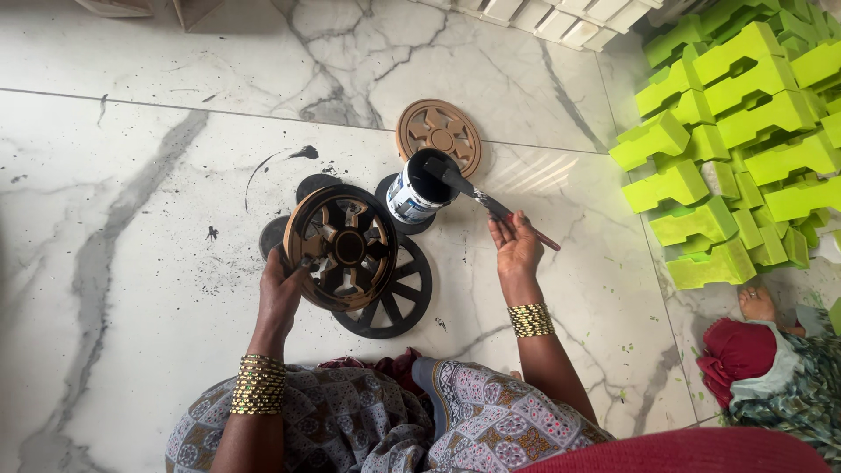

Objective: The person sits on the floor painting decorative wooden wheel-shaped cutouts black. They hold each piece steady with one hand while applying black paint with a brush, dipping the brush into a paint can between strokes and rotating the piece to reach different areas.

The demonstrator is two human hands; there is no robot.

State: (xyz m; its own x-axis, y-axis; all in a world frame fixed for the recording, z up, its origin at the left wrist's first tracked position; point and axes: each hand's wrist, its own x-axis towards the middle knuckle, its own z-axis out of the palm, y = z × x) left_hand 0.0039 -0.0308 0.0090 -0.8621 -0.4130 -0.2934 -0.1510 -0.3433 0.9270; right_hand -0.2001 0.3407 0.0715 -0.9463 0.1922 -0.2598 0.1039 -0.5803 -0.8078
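Wheel (343, 248), brown w/ black spokes, gripped by left hand (280, 293); right hand (517, 248) clasps brush (487, 202).

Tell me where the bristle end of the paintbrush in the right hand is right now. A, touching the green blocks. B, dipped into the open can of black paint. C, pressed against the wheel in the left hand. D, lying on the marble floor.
B: the right hand holds the paintbrush with its bristle end inside the open paint can, apart from the wheel that the left hand holds.
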